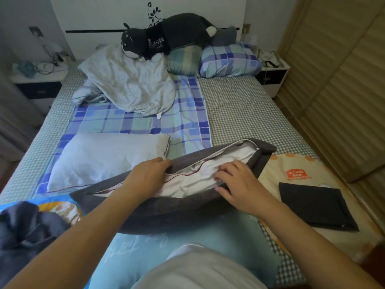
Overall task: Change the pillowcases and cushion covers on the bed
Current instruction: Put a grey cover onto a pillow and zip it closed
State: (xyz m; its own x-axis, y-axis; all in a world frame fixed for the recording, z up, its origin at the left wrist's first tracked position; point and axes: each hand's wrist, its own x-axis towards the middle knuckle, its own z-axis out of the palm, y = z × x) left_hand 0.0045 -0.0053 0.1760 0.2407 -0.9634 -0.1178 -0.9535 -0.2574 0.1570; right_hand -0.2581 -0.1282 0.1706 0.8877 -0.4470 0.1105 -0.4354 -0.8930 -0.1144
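We have the dark grey cushion cover [166, 213] lying across the near end of the bed, its zip open and the white inner pillow [198, 180] showing. Our left hand [149, 174] grips the far edge of the opening; our right hand [235, 182] pinches the near edge with curled fingers. If we pull unevenly, the zip could snag the inner's red-piped seam, or the filling could bunch in one corner. The checked sheet [239, 113] is rumpled, with a bare pillow [104, 161], a folded dark cover [316, 205] and a plush cat [166, 36] by the headboard; a wardrobe [337, 80] stands on the right.
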